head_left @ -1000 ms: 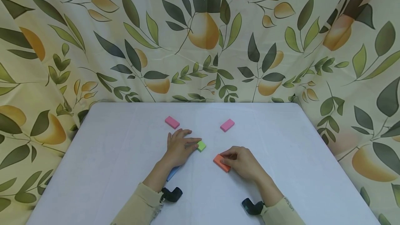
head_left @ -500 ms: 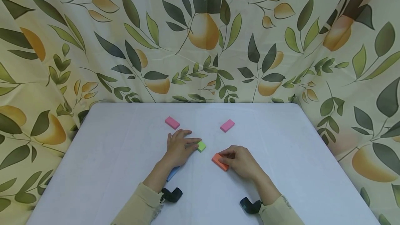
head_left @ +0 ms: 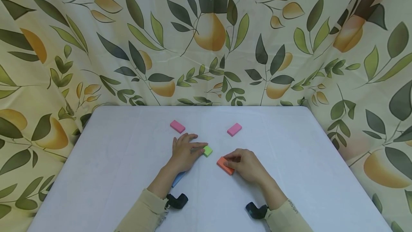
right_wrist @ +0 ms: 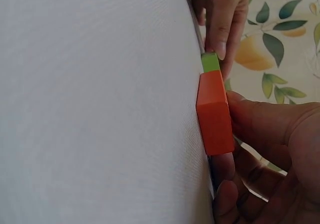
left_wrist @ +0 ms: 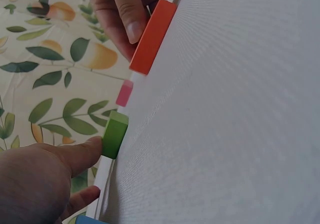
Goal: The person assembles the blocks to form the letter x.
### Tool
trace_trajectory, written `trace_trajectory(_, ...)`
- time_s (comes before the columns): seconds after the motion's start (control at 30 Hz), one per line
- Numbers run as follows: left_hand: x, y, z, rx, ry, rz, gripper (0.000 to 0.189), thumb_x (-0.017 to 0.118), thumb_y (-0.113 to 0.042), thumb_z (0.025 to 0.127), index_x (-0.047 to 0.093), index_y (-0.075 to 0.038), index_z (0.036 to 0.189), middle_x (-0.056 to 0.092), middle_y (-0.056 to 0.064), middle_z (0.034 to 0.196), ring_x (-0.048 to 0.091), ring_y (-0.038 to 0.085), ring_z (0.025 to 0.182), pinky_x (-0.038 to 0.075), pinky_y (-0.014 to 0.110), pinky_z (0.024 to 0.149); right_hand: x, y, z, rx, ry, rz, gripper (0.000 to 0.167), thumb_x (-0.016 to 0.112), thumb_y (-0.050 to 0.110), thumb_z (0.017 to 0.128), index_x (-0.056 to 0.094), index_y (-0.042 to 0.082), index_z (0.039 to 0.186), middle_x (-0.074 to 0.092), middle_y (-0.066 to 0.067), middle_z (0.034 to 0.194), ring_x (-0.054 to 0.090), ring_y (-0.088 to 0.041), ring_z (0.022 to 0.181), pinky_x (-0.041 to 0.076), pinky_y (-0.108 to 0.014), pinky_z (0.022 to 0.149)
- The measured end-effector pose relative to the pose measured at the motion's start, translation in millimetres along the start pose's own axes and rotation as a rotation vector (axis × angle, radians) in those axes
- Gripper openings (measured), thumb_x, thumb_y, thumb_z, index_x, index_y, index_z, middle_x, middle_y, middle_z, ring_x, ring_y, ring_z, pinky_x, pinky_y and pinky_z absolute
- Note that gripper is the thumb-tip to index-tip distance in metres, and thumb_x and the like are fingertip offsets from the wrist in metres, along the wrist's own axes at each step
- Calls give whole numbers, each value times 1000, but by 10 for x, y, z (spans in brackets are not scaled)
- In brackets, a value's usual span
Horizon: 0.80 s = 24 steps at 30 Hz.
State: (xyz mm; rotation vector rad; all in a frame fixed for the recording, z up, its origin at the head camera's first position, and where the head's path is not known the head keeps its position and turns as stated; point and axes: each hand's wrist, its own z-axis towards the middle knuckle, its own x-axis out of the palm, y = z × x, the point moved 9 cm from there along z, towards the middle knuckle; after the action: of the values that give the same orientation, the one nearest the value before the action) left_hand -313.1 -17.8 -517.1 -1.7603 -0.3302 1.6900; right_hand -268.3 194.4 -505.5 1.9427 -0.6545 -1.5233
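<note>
My right hand (head_left: 249, 165) pinches an orange block (head_left: 225, 166) between thumb and fingers, low at the white table. In the right wrist view the orange block (right_wrist: 216, 119) shows its end face, the thumb along one side. To its left lies a small green block (head_left: 208, 151). My left hand (head_left: 186, 153) rests beside it with fingers spread, a digit's tip touching the side of the green block (left_wrist: 115, 135) in the left wrist view. A blue block (head_left: 178, 179) lies under the left wrist, mostly hidden by it.
Two pink blocks lie farther back on the table (head_left: 112, 160), one pink block (head_left: 177, 126) at the left and another pink block (head_left: 234, 129) at the right. A leaf-and-fruit patterned curtain (head_left: 206, 63) hangs behind the table. Black wrist cameras sit at both cuffs.
My right hand has slid the orange block a little to the left and back, closer to the green block. The left hand and the green block stay where they were.
</note>
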Motion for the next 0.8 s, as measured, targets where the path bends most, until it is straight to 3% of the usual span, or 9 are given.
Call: trace_trajectory(0.8, -2, -3, -2, -3, 3, 5, 30, 66, -40, 101, 73, -38, 130, 50, 6, 156, 25, 37, 156, 3, 72, 122, 51, 50, 84, -5, -3, 0, 16, 80, 23, 91, 81, 25, 107, 69, 8, 93, 58, -13, 87, 48, -32, 78)
